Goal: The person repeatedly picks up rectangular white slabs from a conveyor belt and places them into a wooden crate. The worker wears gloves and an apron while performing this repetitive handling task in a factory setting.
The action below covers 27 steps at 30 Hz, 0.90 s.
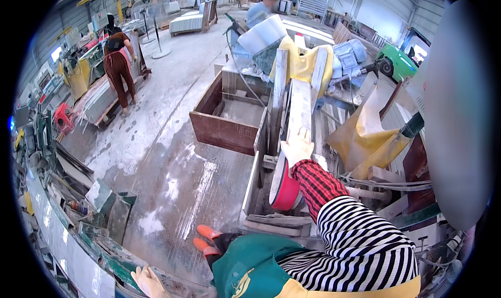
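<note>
1. Left hand (pixel 148 282), gloved, bottom left of the frame: fingers loosely extended, nothing seen in its grasp; whether it touches the green ledge (pixel 109 259) beside it, I cannot tell.
2. Brown box (pixel 222 131), mid-frame: open-topped, well apart from the left hand.
3. Red wheel (pixel 286 191), right of centre: just below the right hand (pixel 298 146) in the frame.
4. Pale strip (pixel 300 107), upper centre-right: its long axis runs nearly straight up the frame, from the right hand to the yellow cloth (pixel 304 63). That gloved hand, far nearer than the left, appears laid on its lower end, fingers spread, not clasping.
</note>
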Available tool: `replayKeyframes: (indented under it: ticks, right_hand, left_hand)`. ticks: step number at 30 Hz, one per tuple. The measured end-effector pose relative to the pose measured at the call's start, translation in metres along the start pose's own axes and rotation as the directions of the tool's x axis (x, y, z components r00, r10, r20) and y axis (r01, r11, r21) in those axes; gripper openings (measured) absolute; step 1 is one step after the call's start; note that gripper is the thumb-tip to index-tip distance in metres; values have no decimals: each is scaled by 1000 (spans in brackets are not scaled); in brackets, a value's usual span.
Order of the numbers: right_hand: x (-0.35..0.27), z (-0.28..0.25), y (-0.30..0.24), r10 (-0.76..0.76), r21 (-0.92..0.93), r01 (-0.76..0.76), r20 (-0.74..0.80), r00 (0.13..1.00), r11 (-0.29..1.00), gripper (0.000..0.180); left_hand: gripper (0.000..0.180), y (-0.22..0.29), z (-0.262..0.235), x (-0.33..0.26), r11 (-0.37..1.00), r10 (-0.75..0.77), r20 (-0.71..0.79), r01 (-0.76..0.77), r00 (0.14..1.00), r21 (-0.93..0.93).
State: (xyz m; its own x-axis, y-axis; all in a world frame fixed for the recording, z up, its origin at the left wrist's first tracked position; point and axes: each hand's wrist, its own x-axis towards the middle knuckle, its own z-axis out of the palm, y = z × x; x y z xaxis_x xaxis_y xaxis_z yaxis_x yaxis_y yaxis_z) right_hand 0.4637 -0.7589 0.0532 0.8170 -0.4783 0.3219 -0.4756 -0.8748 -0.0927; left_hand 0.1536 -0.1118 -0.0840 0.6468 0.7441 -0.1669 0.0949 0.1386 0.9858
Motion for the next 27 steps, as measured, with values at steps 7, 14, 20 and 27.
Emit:
replayKeyframes:
  ticks: [7, 14, 20, 27]
  right_hand:
    - [-52, -29, 14, -137, 235, 128, 19, 990, 964, 64]
    - [-69, -65, -3, 29, 216, -70, 188, 982, 974, 67]
    - [-62, -69, 9, 37, 317, -123, 264, 964, 940, 72]
    - [-44, -113, 14, -77, 847, -531, 532, 843, 32, 91]
  left_hand:
    - [37, -5, -8, 2, 751, 107, 210, -218, 972, 624]
    - [36, -27, -21, 10, 933, 139, 44, -146, 989, 329]
    - [51, 10, 15, -10, 968, -48, -14, 44, 999, -249]
    - [61, -4, 5, 3, 940, -56, -103, 18, 993, -340]
